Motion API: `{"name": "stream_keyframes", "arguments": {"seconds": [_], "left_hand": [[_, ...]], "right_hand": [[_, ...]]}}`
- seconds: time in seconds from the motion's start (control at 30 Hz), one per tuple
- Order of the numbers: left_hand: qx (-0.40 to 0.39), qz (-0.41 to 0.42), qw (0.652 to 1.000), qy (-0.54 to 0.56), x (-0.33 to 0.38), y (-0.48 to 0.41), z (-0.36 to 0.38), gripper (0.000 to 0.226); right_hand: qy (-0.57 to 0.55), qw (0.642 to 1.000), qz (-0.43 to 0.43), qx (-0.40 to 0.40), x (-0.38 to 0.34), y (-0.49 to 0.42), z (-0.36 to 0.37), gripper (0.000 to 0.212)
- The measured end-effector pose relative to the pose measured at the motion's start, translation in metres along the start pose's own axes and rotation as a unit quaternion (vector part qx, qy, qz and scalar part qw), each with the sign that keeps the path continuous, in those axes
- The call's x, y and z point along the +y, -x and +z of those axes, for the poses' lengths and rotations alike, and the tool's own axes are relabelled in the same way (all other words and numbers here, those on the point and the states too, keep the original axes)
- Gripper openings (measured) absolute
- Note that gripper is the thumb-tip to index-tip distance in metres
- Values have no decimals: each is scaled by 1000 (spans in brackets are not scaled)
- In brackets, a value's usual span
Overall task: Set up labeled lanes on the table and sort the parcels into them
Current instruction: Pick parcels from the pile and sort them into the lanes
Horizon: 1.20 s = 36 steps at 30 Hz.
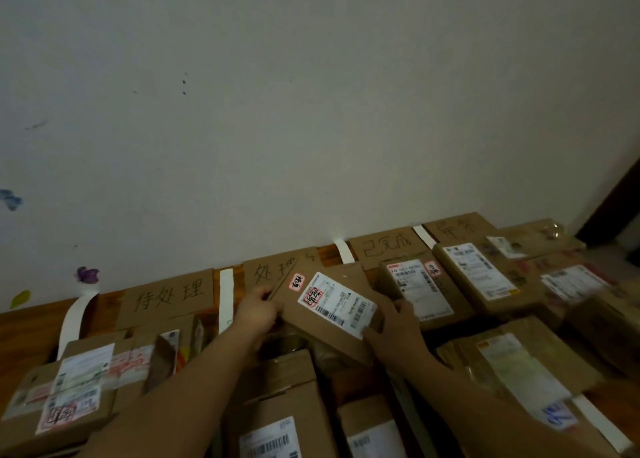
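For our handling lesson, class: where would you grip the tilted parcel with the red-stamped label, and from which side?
The parcel is flat, wide and tilted, label up: probably take its two opposite edges, one hand from each side, as the left hand and right hand do.

Four lane labels [168, 295] [268, 270] [384, 248] [455, 231], two hands [258, 310] [394, 322]

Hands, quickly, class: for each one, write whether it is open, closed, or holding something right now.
Left hand: closed, holding the left edge of the parcel with the red-stamped label.
Right hand: closed, holding the same parcel's right corner.
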<state>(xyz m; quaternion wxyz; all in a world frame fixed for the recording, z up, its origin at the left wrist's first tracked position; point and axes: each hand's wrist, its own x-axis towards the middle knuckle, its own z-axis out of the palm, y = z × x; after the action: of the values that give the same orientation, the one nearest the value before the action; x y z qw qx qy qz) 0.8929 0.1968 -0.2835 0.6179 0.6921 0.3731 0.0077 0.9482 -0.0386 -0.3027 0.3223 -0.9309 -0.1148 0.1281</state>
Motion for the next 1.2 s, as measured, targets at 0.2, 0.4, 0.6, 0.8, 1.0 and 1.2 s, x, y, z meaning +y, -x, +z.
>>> {"name": "stream_keyframes", "arguments": {"seconds": [0.2,0.4,0.6,0.8,1.0,1.2], "left_hand": [[-10,17,1000,22,17,17,2,28],[-5,59,998,37,12,50,33,76],[-52,111,989,-80,-11,70,51,89],[-75,172,944,-271,-46,114,75,81],[-100,149,915,-361,-66,150,103,59],[-8,204,832,-517,-72,170,103,55]], "right_hand": [[-142,984,-5,-107,-5,13,-15,43],[-128,986,-54,-89,12,46,-10,40],[-45,993,-40,-100,37,96,-10,79],[7,993,-10,-115,66,143,-7,82],[34,989,-33,-142,95,170,-20,78],[-32,984,-34,-171,109,186,-23,74]]}}
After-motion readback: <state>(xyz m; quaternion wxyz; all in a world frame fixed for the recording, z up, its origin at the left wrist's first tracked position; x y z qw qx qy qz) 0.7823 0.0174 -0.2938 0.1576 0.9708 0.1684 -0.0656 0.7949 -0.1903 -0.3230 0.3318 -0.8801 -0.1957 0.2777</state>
